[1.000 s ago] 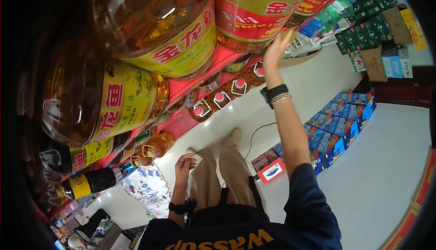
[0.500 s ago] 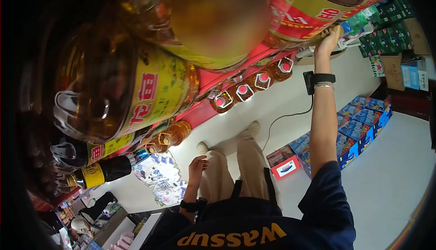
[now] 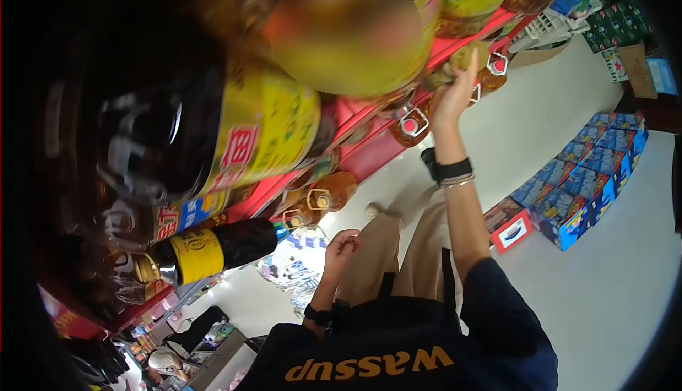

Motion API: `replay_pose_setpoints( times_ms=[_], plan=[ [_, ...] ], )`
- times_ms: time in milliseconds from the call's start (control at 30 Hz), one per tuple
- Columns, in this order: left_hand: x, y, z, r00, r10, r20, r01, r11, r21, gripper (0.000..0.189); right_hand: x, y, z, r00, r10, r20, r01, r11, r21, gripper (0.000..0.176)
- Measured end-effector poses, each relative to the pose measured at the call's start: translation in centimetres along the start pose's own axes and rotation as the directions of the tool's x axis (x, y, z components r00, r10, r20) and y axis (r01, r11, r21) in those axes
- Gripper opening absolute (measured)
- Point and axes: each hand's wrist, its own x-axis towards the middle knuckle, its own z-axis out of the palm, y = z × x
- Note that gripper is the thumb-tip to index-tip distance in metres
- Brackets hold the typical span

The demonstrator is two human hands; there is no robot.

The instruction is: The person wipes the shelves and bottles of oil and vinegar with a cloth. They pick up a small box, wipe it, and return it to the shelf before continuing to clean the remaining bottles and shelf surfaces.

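Observation:
My right hand (image 3: 453, 98) reaches up to the red shelf edge (image 3: 455, 45), its fingers pressed on a yellowish-olive cloth (image 3: 463, 58). Part of the cloth is hidden by the hand and blurred. Large cooking oil bottles (image 3: 273, 132) with yellow labels stand on the shelf, close to the camera. Below, near the right wrist, are oil bottles with red caps (image 3: 410, 126). My left hand (image 3: 342, 247) hangs by my thigh, fingers loosely curled and apart, with nothing visible in it.
A dark bottle with a yellow label (image 3: 202, 254) stands at the left end of the shelf. Blue packaged boxes (image 3: 579, 171) and a red box (image 3: 508, 227) are on the floor at right. Green cartons (image 3: 621, 32) stand far right. A person (image 3: 167, 362) is at lower left.
My right hand has moved left along the shelf edge with the cloth. The view has shifted, bringing my left hand and the lower bottles farther right in the picture.

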Motion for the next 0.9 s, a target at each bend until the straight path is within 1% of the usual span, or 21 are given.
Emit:
replay_pose_setpoints(
  times_ms=[67,100,133,167,200,267,333,367,400,433,467,500,567,600,633,667,733,767,800,867,900],
  plan=[
    [-1.6,-0.7,-3.2,0.999,-0.002,-0.052,-0.002,0.998,-0.069,0.03,-7.1,-1.5,2.7,0.96,0.274,-0.059,-0.269,0.96,0.078,0.055],
    [-2.6,-1.1,-5.0,0.997,0.0,-0.082,-0.002,1.0,-0.028,0.03,-10.2,-0.8,3.1,0.959,0.281,-0.02,-0.278,0.955,0.106,0.055],
    [-3.4,-1.9,-6.8,0.994,-0.009,-0.113,0.005,0.999,-0.036,0.03,-13.4,0.3,3.2,0.957,0.289,0.019,-0.289,0.948,0.132,0.055],
    [-4.4,-2.5,-8.4,0.988,-0.037,-0.152,0.033,0.999,-0.032,0.029,-16.7,2.0,3.3,0.993,0.101,0.065,-0.088,0.98,-0.178,0.055],
    [-5.3,-2.7,-9.7,0.98,-0.061,-0.19,0.056,0.998,-0.032,0.029,-19.7,3.1,3.7,0.982,-0.07,0.174,0.143,0.88,-0.453,0.056],
    [-6.7,-2.8,-11.4,0.954,-0.136,-0.268,0.128,0.991,-0.047,0.026,-25.9,1.8,5.3,0.957,0.201,0.207,-0.125,0.935,-0.333,0.056],
    [-7.3,-3.4,-12.7,0.955,-0.133,-0.264,0.129,0.991,-0.03,0.026,-28.5,0.7,5.8,0.848,0.477,0.23,-0.404,0.864,-0.301,0.055],
    [-7.4,-3.8,-13.0,0.953,-0.135,-0.27,0.131,0.991,-0.033,0.026,-28.3,0.8,5.7,0.873,0.436,0.218,-0.376,0.887,-0.267,0.054],
    [-7.4,-3.6,-13.0,0.957,-0.112,-0.267,0.112,0.994,-0.017,0.025,-27.5,2.1,5.4,0.929,0.31,0.201,-0.277,0.944,-0.177,0.055],
    [-7.3,-3.4,-12.8,0.96,-0.093,-0.263,0.096,0.995,-0.002,0.025,-25.5,1.5,5.7,0.94,0.31,0.14,-0.31,0.951,-0.021,0.057],
    [-7.1,-2.7,-12.3,0.962,-0.067,-0.264,0.071,0.997,0.006,0.025,-22.8,1.5,5.4,0.961,0.257,0.105,-0.262,0.964,0.038,0.059],
    [-6.7,-2.5,-11.9,0.963,-0.06,-0.264,0.062,0.998,0.0,0.024,-19.5,0.3,5.7,0.962,0.268,0.05,-0.272,0.952,0.143,0.06],
    [-5.7,-2.4,-11.0,0.96,-0.042,-0.277,0.04,0.999,-0.015,0.024,-13.3,0.4,4.3,0.988,0.151,0.041,-0.155,0.977,0.144,0.063],
    [-5.2,-2.7,-10.4,0.952,-0.003,-0.305,-0.006,1.0,-0.028,0.024,-10.9,0.0,3.9,0.984,0.176,0.033,-0.179,0.957,0.23,0.064],
    [-5.0,-3.2,-9.8,0.943,0.027,-0.331,-0.041,0.998,-0.038,0.023,-9.0,-1.8,4.0,0.962,0.263,0.07,-0.272,0.923,0.273,0.062],
    [-4.8,-3.0,-8.7,0.936,0.078,-0.344,-0.097,0.995,-0.037,0.023,-8.0,-2.6,3.8,0.974,0.212,0.084,-0.227,0.936,0.269,0.06],
    [-4.6,-3.3,-7.0,0.946,0.06,-0.317,-0.087,0.994,-0.069,0.022,-6.5,-2.3,2.6,0.964,0.255,0.081,-0.267,0.922,0.279,0.058],
    [-4.5,-3.6,-6.3,0.961,0.016,-0.277,-0.051,0.991,-0.121,0.023,-6.4,-2.0,2.6,0.965,0.251,0.081,-0.264,0.923,0.279,0.058],
    [-4.5,-3.9,-5.7,0.972,0.021,-0.235,-0.056,0.988,-0.141,0.023,-6.9,-1.9,2.8,0.97,0.225,0.092,-0.241,0.935,0.26,0.057],
    [-4.9,-4.1,-5.3,0.987,0.033,-0.154,-0.048,0.994,-0.095,0.023,-8.5,-1.8,3.1,0.974,0.197,0.114,-0.219,0.946,0.237,0.056],
    [-5.0,-3.9,-5.3,0.987,0.042,-0.155,-0.058,0.993,-0.1,0.023,-9.6,-1.8,3.5,0.973,0.2,0.117,-0.223,0.943,0.247,0.055]
  ],
)
